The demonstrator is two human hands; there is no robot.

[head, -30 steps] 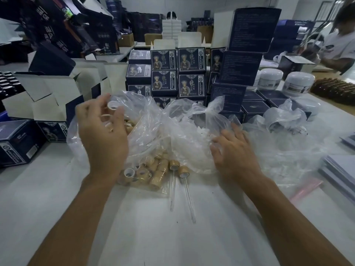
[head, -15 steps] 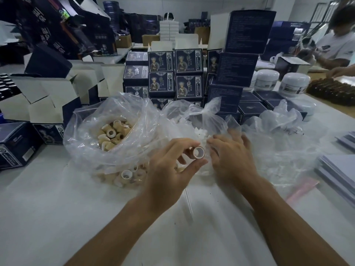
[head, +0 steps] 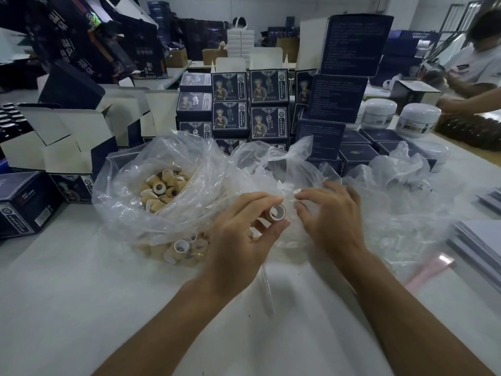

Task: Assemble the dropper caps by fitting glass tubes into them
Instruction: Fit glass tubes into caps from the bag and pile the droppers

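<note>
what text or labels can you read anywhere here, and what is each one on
No text here can be quoted with confidence.
Dark blue printed boxes stacked behind the bags: a figure picture and a column of characters, too small to read.
Tall dark blue cartons: blocks of fine print, blurred.
Dark hanging bags at upper left: large pale characters, tilted and cut off.
White round jars: label illegible.
Tan dropper cap in the left hand: no marking visible.

Tan cap (head: 276,212), clear bag (head: 162,213), navy boxes (head: 268,88), white table (head: 67,308)
</note>
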